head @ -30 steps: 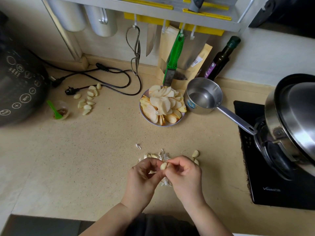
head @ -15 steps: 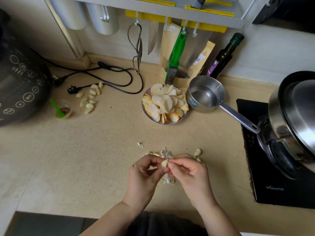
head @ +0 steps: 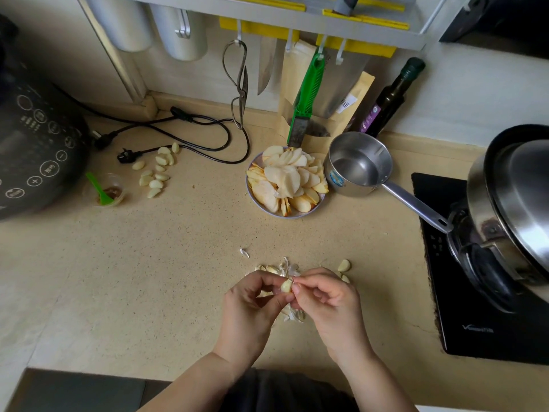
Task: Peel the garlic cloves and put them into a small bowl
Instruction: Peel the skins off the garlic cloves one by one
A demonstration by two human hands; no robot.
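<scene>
Pale, half-skinned, the garlic clove (head: 286, 285) sat above the counter's (head: 148, 278) near edge, pinched between the fingertips of the left hand (head: 252, 310) and the right hand (head: 329, 304), over loose skins (head: 292, 315).

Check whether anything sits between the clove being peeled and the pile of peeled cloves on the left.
Nothing visible does. The clove is pinched between the left hand and right hand; only bare counter lies between it and the peeled cloves.
</scene>
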